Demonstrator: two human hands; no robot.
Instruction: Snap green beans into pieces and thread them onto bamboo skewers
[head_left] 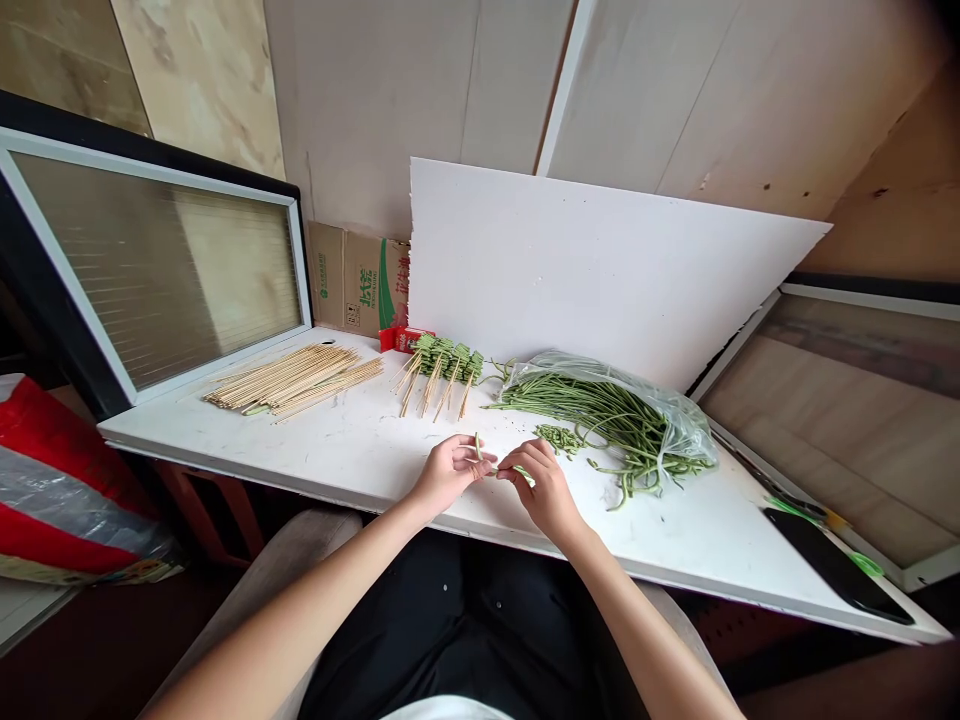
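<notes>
My left hand and my right hand meet over the near edge of the white table. Both pinch one green long bean piece between their fingertips. Its left end curls up above my left thumb. Just beyond my right hand lies a small heap of cut bean pieces. Behind that, a clear plastic bag spills long green beans. Several finished bean skewers lie fanned out at the back. A pile of bare bamboo skewers rests to the left.
A white board leans upright behind the table. A cardboard box and a red pack sit at the back. A black phone lies at the right edge. A framed glass panel stands left; a red bag below.
</notes>
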